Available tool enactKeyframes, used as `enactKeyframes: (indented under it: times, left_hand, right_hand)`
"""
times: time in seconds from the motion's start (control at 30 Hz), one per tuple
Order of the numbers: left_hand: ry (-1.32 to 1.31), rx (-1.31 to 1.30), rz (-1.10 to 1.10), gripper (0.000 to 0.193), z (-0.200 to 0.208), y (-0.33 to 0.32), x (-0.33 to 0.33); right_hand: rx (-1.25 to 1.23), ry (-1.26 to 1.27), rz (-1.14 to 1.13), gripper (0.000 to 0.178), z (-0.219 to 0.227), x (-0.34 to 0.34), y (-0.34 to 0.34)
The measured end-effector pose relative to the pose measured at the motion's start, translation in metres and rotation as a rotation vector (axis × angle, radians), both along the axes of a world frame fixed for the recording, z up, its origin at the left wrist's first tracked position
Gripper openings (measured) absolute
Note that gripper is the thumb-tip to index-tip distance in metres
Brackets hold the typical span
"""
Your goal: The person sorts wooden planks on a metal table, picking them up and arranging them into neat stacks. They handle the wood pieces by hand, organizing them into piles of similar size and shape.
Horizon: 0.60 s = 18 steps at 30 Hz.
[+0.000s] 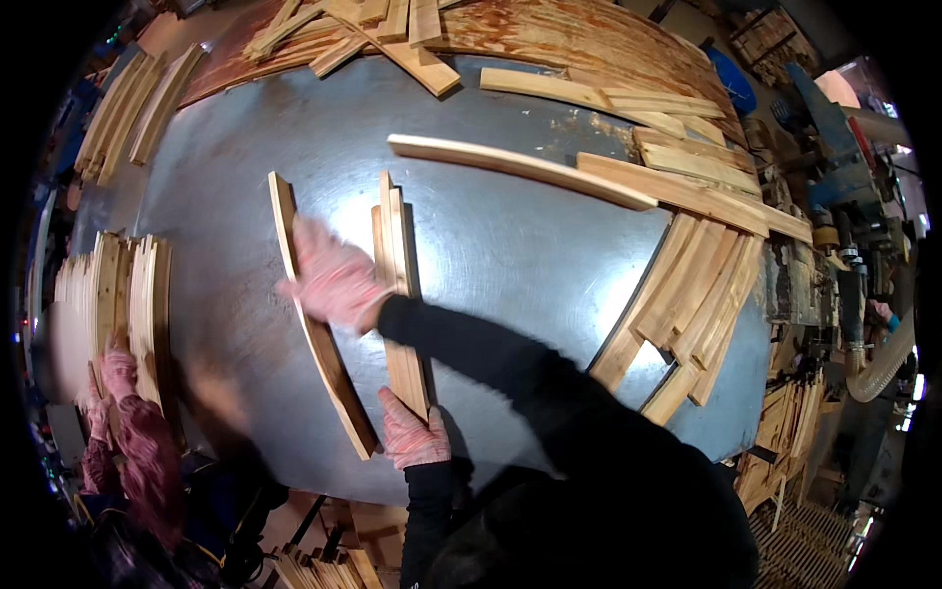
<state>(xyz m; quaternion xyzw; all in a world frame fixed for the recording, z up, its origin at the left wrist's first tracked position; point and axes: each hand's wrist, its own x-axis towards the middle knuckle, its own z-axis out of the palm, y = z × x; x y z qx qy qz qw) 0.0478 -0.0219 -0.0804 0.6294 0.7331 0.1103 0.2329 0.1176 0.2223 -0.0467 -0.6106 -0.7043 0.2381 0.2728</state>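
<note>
My left hand, in a pink-and-white glove, grips the near end of a small set of wooden strips lying lengthwise side by side on the grey metal table. Its fingers and thumb sit on either side of that end. Reaching across from the right, my right hand, gloved alike, is over a single wooden strip to the left of the set. Motion blurs its fingers, so whether they close on this strip cannot be made out. The strip stands apart from the others, slightly slanted.
A long strip lies across the table's far part. More strips are fanned at the right, with others piled on a worn wooden board behind. At left, a co-worker's gloved hand touches a stack of strips.
</note>
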Motion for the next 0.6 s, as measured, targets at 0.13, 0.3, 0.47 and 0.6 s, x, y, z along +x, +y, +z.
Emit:
enactKeyframes:
  times: [0.13, 0.3, 0.47, 0.6]
  left_hand:
    - [0.042, 0.017, 0.022, 0.098, 0.002, -0.003, -0.001]
    - [0.047, 0.006, -0.014, 0.093, 0.007, 0.005, 0.010]
    - [-0.147, 0.078, -0.004, 0.087, -0.010, 0.002, 0.002]
    - [-0.109, 0.047, 0.007, 0.081, 0.011, 0.016, 0.011]
  right_hand:
    - [0.176, -0.522, -0.269, 0.074, 0.006, 0.234, 0.012]
    - [-0.202, -0.741, -0.210, 0.028, -0.067, 0.335, -0.051]
    - [-0.173, -0.527, 0.208, 0.038, -0.080, 0.218, -0.116]
    - [-0.230, -0.365, 0.267, 0.026, -0.065, 0.144, -0.147]
